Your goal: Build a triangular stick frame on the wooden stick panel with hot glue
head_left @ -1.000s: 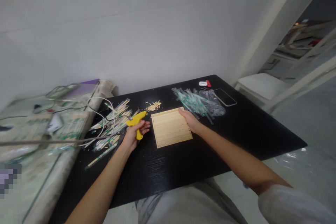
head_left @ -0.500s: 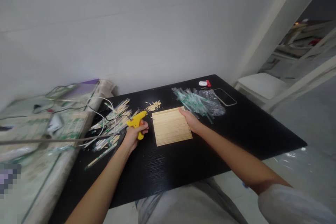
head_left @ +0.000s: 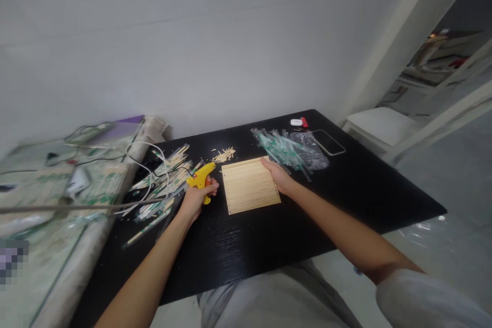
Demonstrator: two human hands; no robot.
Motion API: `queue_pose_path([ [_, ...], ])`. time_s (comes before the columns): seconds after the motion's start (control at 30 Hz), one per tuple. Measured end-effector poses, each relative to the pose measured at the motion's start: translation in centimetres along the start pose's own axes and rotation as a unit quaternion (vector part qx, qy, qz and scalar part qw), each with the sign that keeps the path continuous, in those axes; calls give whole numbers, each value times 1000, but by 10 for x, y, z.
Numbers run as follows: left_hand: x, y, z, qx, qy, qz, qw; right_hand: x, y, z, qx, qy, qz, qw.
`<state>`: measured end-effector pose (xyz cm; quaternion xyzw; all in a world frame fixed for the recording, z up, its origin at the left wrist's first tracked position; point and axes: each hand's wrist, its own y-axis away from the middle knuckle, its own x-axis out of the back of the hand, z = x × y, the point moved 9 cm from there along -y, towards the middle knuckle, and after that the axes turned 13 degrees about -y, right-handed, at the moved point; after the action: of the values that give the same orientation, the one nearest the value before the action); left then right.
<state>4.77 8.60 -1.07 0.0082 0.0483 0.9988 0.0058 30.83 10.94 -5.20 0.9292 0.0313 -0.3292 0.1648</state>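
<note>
My left hand [head_left: 195, 197] is closed round the grip of a yellow glue gun [head_left: 202, 176], its nozzle pointing right toward a square panel of pale wooden sticks [head_left: 248, 186] lying flat on the black table [head_left: 269, 236]. My right hand [head_left: 277, 175] rests on the panel's right edge, fingers lying flat against it. A white cord [head_left: 154, 164] runs from the gun off to the left.
Wrapped chopsticks [head_left: 161, 187] lie heaped left of the gun. Small cut stick ends [head_left: 224, 154] sit behind the panel. Empty green-printed wrappers [head_left: 286, 149], a phone [head_left: 328, 142] and a small white and red item [head_left: 300, 122] lie at the far right. A glass-topped surface [head_left: 57, 189] adjoins the left.
My left hand has closed fully round the glue gun's grip and lifted it slightly. The right hand stays on the panel's edge.
</note>
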Motion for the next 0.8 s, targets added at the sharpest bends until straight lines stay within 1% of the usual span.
queue_pose_path([
  [0.23, 1, 0, -2, 8, 4, 6, 1000, 2, -2, 4, -17, -12, -4, 1000],
  [0.37, 5, -2, -5, 17, 8, 23, 1000, 6, -3, 6, -48, -48, 14, 998],
  [0.47, 8, -3, -5, 18, 12, 32, 999, 5, -2, 4, -52, -66, 19, 996],
  [0.53, 9, -3, -5, 16, 16, 35, 999, 1, -2, 2, -50, -74, 4, 996],
  [0.63, 11, -4, -5, 13, 20, 45, 999, -8, 0, -2, -42, -80, -35, 995],
  [0.8, 16, -7, -8, 22, 32, 61, 997, -16, 5, -16, 8, -89, -84, 992],
])
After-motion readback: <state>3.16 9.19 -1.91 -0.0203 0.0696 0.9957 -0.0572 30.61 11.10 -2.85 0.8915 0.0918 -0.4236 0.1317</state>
